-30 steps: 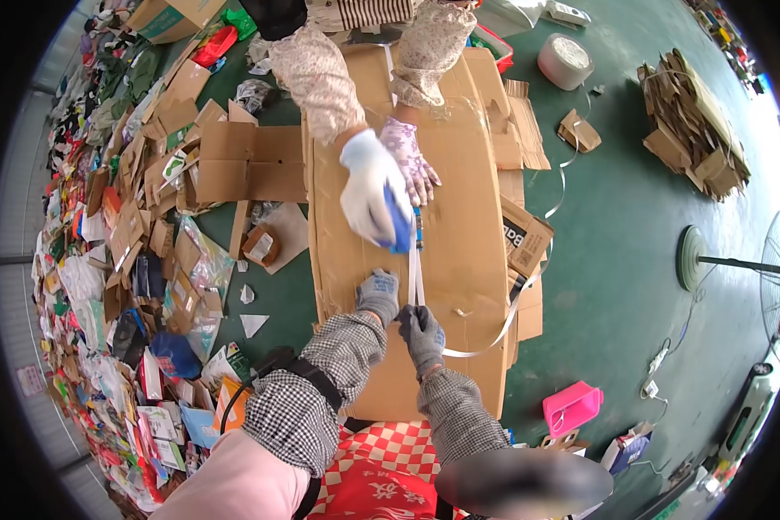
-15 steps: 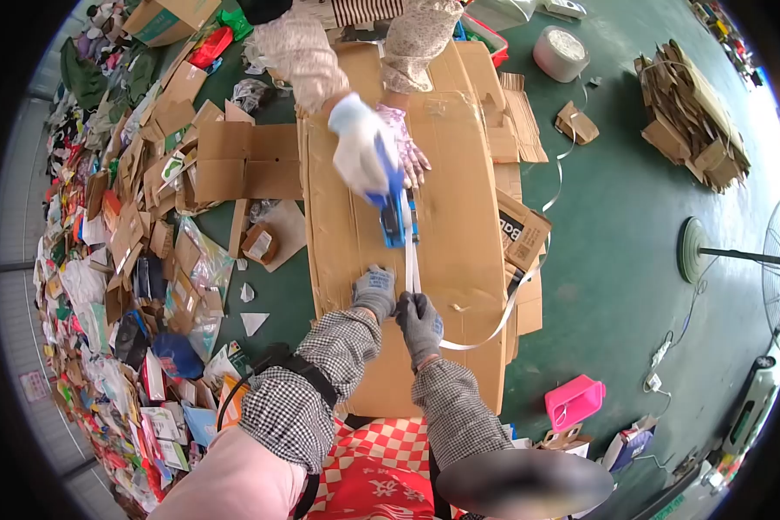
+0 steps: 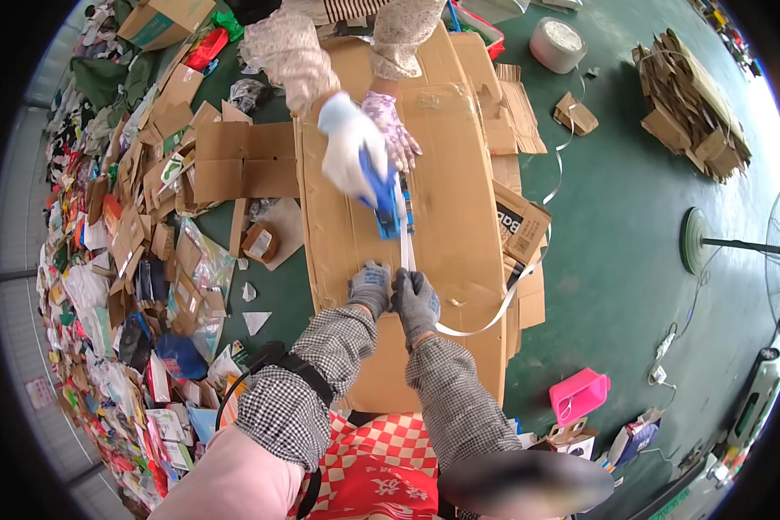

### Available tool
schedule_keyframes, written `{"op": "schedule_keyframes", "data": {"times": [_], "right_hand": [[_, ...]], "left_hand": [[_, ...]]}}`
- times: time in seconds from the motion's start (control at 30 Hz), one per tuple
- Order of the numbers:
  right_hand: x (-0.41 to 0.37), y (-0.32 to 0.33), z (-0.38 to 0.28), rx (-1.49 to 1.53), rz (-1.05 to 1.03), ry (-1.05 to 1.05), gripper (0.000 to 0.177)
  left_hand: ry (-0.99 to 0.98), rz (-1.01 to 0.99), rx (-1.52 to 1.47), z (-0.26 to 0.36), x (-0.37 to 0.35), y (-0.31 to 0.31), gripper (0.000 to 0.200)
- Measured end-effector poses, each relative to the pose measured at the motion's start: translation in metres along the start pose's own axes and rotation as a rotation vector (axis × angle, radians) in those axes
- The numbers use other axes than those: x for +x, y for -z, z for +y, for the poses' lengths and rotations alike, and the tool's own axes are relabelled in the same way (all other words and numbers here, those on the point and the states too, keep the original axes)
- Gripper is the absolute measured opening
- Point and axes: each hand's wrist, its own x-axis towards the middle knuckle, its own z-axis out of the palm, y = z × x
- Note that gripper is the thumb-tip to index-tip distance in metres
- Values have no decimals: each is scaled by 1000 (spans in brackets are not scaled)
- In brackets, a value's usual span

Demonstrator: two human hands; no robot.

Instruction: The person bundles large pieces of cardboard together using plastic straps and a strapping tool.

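Observation:
My right hand (image 3: 416,300), in a grey glove, is closed round a white strap (image 3: 407,257) on the cardboard stack (image 3: 451,199). The strap's tail loops off to the right. Beside it, my left hand (image 3: 371,287), also grey-gloved, lies on the cardboard with its fingers forward and nothing visible in it. Ahead of both is a blue strapping tool (image 3: 392,217) on the strap. A co-worker's white-gloved hand (image 3: 352,152) grips the tool's handle, and their other hand (image 3: 392,130), in a patterned glove, lies spread on the cardboard.
Mixed waste and cardboard (image 3: 139,234) pile up on the left. At the right are a strap roll (image 3: 558,45), a tied cardboard bundle (image 3: 693,108), a fan stand (image 3: 695,243) and a pink basket (image 3: 579,395). The strap trails over the green floor (image 3: 598,286).
The view has shifted slightly. The co-worker's white-gloved hand and the tool's handle have moved a little, blurred by motion. My hands keep nearly the same place on the stack.

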Motion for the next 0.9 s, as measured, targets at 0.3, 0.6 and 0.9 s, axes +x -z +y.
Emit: {"op": "schedule_keyframes", "data": {"times": [0.3,0.6,0.9], "right_hand": [[8,-3,-7,25,-38,-41,29],[30,-13,-17,50,-9,4,32],[8,-17,-10,-272,76,28,37]], "left_hand": [[19,-41,4,-1,2,-3,47],[85,-188,-177,-14,35,-37,50],[-45,-41,-5,-9,16,-18,57]]}}
